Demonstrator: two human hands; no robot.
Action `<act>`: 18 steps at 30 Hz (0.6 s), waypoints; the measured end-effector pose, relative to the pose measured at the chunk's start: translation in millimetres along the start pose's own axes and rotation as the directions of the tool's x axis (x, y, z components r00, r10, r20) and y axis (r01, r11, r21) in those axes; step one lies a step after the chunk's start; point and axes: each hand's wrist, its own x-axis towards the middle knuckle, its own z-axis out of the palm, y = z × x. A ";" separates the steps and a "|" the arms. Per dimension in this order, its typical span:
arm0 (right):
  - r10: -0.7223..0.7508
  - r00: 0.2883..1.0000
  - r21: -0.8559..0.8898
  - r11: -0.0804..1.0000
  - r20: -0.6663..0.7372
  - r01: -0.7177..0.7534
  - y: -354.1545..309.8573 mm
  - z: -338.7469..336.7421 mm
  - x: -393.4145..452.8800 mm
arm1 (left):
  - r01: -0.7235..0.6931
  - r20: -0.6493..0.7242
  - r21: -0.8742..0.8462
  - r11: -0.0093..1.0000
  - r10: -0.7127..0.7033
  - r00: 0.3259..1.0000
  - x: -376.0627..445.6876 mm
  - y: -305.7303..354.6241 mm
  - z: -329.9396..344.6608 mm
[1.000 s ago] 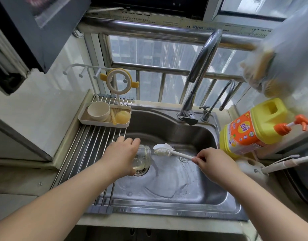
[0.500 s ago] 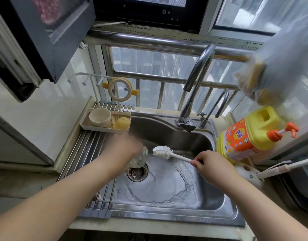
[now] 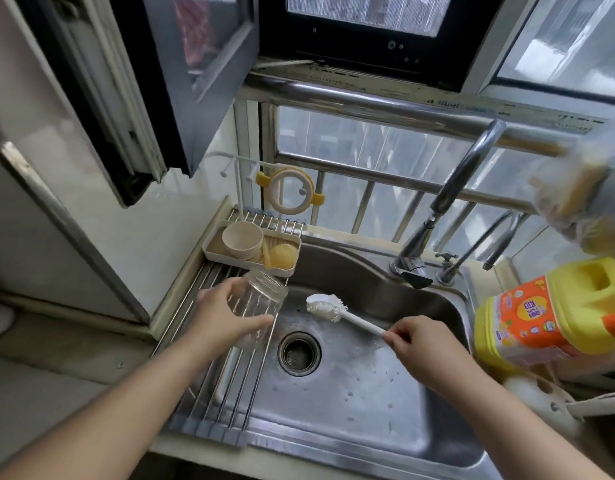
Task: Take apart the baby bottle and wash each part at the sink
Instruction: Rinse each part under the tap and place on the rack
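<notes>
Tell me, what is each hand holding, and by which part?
The left hand grips the clear bottle around its body; the right hand pinches the white brush near the end of its handle.

Both forearms bare up to the frame edge (no sleeve visible). Left hand [image 3: 226, 318] and right hand [image 3: 425, 351] ungloved. Fingers [image 3: 401, 329] plain: no rings, watch or bands showing.
</notes>
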 end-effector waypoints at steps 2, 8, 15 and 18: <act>-0.009 1.000 0.004 1.000 0.014 0.009 -4.0 2.8 4.0 | 0.041 -0.026 -0.084 0.996 -0.043 0.999 5.0 -13.3 -3.6; -0.049 0.999 0.001 0.999 0.018 0.049 -15.9 6.5 18.0 | 0.054 -0.048 -0.206 0.977 -0.065 0.997 19.8 -26.4 -10.7; -0.067 0.998 0.078 0.995 0.002 0.066 -19.6 2.3 29.1 | 0.015 -0.054 -0.227 0.974 -0.028 0.998 36.3 -22.5 -17.6; -0.053 0.999 0.137 0.989 -0.008 0.054 -20.1 2.8 31.3 | -0.009 -0.048 -0.234 0.972 -0.002 0.999 43.8 -20.3 -16.8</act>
